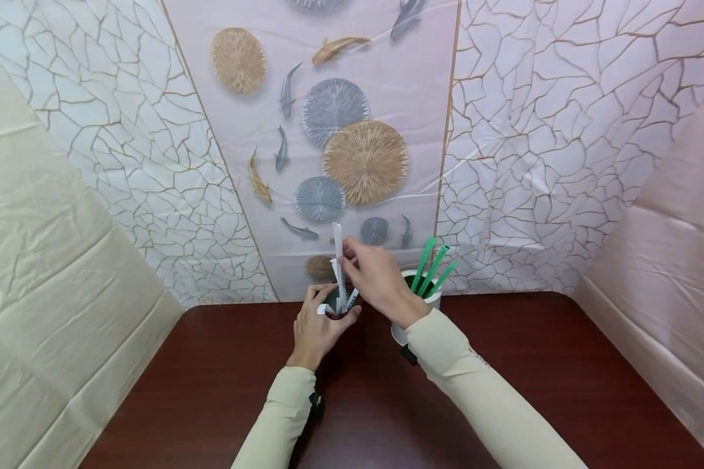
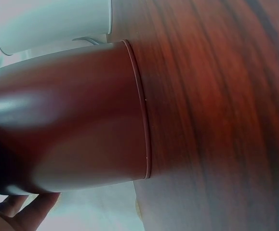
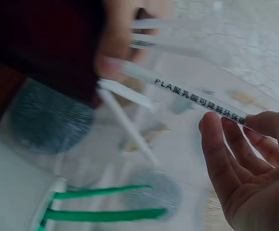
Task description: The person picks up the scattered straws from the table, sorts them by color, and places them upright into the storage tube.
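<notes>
A dark red cylindrical cup (image 2: pixel 81 115) stands upright on the brown table, with several white paper-wrapped straws in it. My left hand (image 1: pixel 317 329) grips this cup near its rim, thumb on one side and fingers on the other. Above the cup, my right hand (image 1: pixel 381 277) pinches a white wrapped straw (image 3: pixel 178 94) with dark printing between thumb and fingertips. The lower end of that straw is at the cup's mouth. Other white straws (image 3: pixel 129 127) lean out over the rim.
Just right of the cup stands a white cylindrical container (image 3: pixel 14 183), partly behind my right forearm. Several green straws (image 1: pixel 425 267) stick up from it. The brown table (image 1: pixel 223 378) meets a patterned cloth backdrop (image 1: pixel 504 163), with cloth walls on both sides.
</notes>
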The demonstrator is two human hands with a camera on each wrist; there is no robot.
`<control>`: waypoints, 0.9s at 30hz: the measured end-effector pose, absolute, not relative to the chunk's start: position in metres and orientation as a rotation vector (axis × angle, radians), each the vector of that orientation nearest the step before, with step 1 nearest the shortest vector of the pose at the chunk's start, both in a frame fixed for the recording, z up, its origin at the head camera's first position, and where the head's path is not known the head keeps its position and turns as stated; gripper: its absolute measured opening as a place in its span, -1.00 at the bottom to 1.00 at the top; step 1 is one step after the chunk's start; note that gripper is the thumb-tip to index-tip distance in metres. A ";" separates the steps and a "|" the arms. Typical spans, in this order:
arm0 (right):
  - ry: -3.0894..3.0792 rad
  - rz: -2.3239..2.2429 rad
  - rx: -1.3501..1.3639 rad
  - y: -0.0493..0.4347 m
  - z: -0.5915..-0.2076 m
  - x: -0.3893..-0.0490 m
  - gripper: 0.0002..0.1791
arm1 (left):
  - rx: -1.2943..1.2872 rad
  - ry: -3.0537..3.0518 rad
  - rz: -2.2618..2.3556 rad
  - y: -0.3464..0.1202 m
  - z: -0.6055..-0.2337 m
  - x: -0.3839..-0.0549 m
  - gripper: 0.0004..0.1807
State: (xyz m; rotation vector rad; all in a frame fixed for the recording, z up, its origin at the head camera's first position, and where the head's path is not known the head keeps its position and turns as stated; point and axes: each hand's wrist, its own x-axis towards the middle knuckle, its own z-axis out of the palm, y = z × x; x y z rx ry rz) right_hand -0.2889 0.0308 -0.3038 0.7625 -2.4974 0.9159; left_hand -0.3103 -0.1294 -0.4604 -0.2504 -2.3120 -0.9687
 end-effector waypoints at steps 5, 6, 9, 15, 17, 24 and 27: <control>-2.641 0.825 0.764 0.027 -0.324 -0.306 -0.87 | -0.247 -2.318 -0.974 -0.129 -0.458 -0.312 -0.31; -2.676 0.795 0.765 0.026 -0.327 -0.309 -0.91 | -0.245 -2.323 -0.973 -0.129 -0.458 -0.311 -0.31; -2.752 0.728 0.780 0.021 -0.337 -0.317 -0.91 | -0.238 -2.338 -0.966 -0.129 -0.458 -0.311 -0.30; -2.749 0.762 0.737 0.016 -0.345 -0.318 -0.89 | -0.229 -2.336 -0.952 -0.128 -0.460 -0.310 -0.30; -2.708 0.781 0.727 0.019 -0.342 -0.315 -0.89 | -0.229 -2.328 -0.945 -0.127 -0.460 -0.310 -0.30; -2.620 0.867 0.755 0.033 -0.320 -0.303 -0.86 | -0.244 -2.308 -0.934 -0.128 -0.460 -0.311 -0.27; -2.624 0.906 0.775 0.036 -0.314 -0.299 -0.86 | -0.243 -2.298 -0.932 -0.131 -0.459 -0.311 -0.28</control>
